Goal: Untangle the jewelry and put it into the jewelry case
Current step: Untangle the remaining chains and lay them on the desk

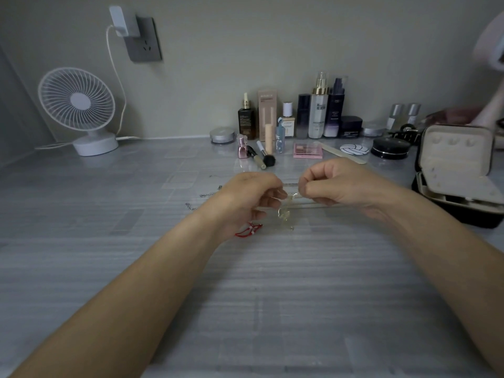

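Observation:
A thin pale gold chain [286, 214] hangs in a small tangle between my two hands above the grey table. My left hand [251, 195] pinches one part of it with curled fingers, and my right hand [330, 184] pinches another part close by. A red cord bracelet [249, 230] lies on the table just under my left wrist. Silver chain pieces [207, 195] lie to the left of my left hand. The jewelry case [458, 170] stands open at the right, its cream lid upright.
A row of cosmetic bottles [319, 110], brushes [261, 156], a pink palette [307, 150] and a black compact [390, 148] line the back of the table [272, 296]. A white fan [79, 107] stands at the back left with its cable to the wall socket [144, 42].

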